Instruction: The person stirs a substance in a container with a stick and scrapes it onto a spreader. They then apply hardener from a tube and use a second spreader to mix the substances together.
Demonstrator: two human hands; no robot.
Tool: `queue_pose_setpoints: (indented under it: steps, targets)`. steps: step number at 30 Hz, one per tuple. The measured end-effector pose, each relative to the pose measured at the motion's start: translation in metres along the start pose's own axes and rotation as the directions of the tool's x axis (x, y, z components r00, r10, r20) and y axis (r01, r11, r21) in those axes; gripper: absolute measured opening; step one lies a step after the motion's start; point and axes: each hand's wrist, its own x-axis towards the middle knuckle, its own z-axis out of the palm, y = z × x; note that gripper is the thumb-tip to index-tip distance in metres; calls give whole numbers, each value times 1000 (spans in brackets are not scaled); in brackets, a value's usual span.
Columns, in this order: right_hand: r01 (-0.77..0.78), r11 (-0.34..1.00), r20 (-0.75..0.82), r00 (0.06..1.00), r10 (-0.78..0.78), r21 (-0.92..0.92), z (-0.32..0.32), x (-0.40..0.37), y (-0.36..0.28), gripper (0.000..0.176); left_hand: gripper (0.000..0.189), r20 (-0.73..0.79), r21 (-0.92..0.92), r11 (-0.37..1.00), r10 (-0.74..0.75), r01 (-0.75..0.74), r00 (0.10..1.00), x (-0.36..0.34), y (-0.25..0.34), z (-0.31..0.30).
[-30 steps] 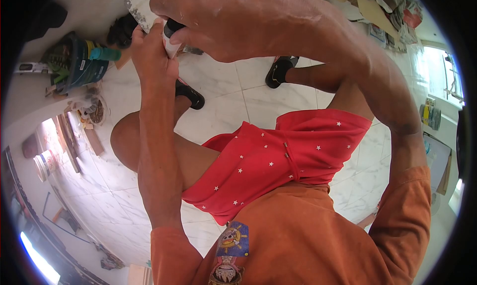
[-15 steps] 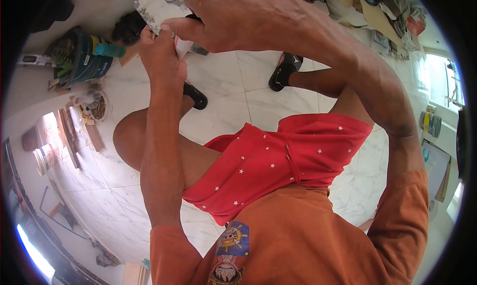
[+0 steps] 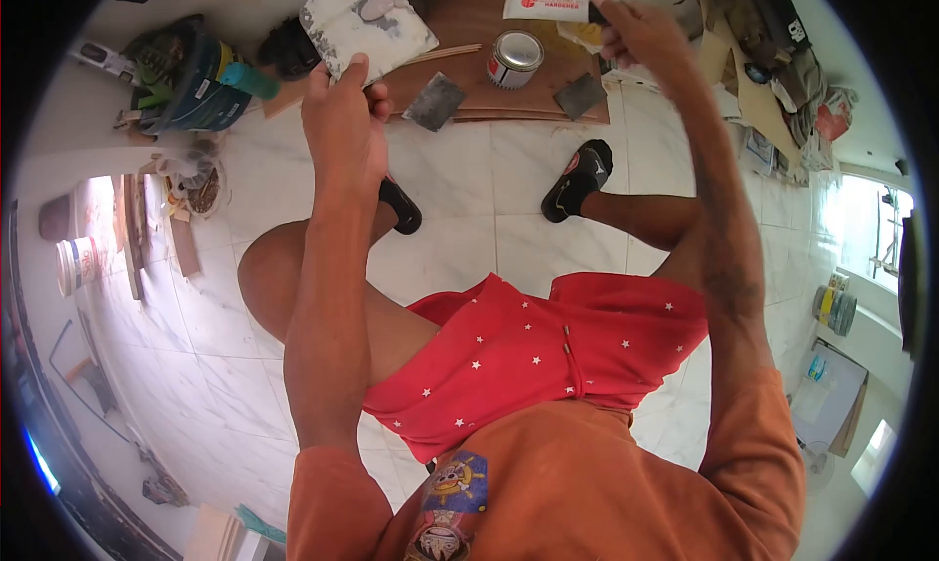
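Note:
My left hand (image 3: 344, 121) grips the lower edge of a white, grey-smeared board (image 3: 364, 28) with its thumb on top. A pale blob of paste with a little red lies on the board. At the upper right, my right hand (image 3: 638, 35) is closed round the black-capped end of a white tube (image 3: 548, 8) with red lettering. Between my hands, a round tin (image 3: 514, 58) with a closed-looking lid stands on a brown sheet (image 3: 460, 23). One dark grey square (image 3: 434, 101) lies left of the tin and another (image 3: 580, 96) lies right of it.
Thin sticks (image 3: 445, 52) lie on the brown sheet. A dark bucket of tools (image 3: 191, 82) stands at the left, with a bag of debris (image 3: 201, 184) below it. Cardboard and bags (image 3: 758, 91) are piled at the right. My feet rest on the marble-like tiles (image 3: 440, 170).
My right hand has moved away from the board to the right, carrying the tube. My left hand still holds the board. The tin and brown sheet have come into view.

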Motion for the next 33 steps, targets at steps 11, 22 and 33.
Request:
queue_pose_setpoints:
  steps: [11,22,33]
  targets:
    - [-318,710,-19,906,423,629,153,86,176,37,35,-64,127,991,38,-30,997,-11,18,-9]
    - [-256,524,-112,813,572,812,172,75,199,35,37,-15,46,998,34,-33,999,-13,31,-13]
    - [-678,292,350,642,682,675,370,56,170,37,35,-77,51,999,9,-5,997,-14,41,-24]
